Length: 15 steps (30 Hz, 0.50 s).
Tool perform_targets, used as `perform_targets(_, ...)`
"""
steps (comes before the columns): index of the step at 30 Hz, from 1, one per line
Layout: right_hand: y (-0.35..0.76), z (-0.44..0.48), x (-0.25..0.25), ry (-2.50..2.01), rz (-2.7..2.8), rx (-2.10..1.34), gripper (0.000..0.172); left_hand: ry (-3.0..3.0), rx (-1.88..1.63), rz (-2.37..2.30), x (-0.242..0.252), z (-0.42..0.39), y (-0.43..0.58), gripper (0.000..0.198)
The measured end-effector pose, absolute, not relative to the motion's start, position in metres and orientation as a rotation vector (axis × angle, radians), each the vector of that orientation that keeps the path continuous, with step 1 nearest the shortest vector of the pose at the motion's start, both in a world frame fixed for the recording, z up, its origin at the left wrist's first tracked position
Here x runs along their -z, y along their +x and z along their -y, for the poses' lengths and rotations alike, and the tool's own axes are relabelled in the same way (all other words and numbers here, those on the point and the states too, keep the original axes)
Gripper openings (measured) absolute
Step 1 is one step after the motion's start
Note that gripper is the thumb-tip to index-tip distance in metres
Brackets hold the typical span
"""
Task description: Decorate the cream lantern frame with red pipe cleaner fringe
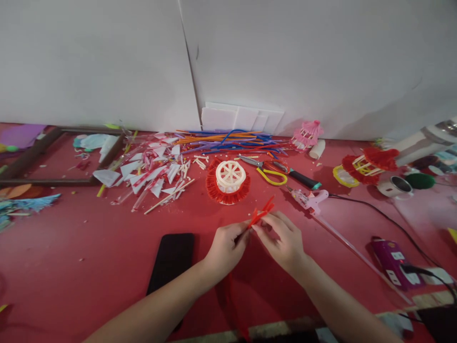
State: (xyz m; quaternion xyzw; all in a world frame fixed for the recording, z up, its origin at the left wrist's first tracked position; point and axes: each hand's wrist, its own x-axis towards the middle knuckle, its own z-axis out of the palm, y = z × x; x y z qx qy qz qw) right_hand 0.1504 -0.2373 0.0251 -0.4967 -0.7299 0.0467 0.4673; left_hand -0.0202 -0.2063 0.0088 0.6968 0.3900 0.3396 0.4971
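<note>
Between both hands, low in the middle of the view, are several red strips (263, 211) sticking up and to the right. My left hand (226, 245) is closed round their lower part. The thumb and fingers of my right hand (283, 238) pinch them close beside it. Just beyond the hands stands a round piece (228, 183) with a cream spoked wheel on top and a red fringed ring around its lower part. A black phone (172, 262) lies to the left of my left hand.
Pliers with a green-black handle (303, 180), a yellow loop (273, 177) and a pink glue gun (310, 200) with its cord lie at the right. Coloured stems (228, 139) and scraps (153, 171) lie behind. A purple power strip (392, 259) is at the right front.
</note>
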Motion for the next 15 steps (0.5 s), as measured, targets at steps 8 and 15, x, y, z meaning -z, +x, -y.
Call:
perform_targets(8, 0.1524, 0.2361, -0.0221, -1.195, 1.807, -0.118, 0.056, 1.662, -0.771, -0.932, -0.0094, 0.2070, -0.0200, 0.029)
perform_targets(15, 0.1549, 0.2329, -0.0237, -1.287, 1.835, -0.130, 0.024, 1.518, -0.736, -0.979, -0.0104, 0.2090, -0.0224, 0.047)
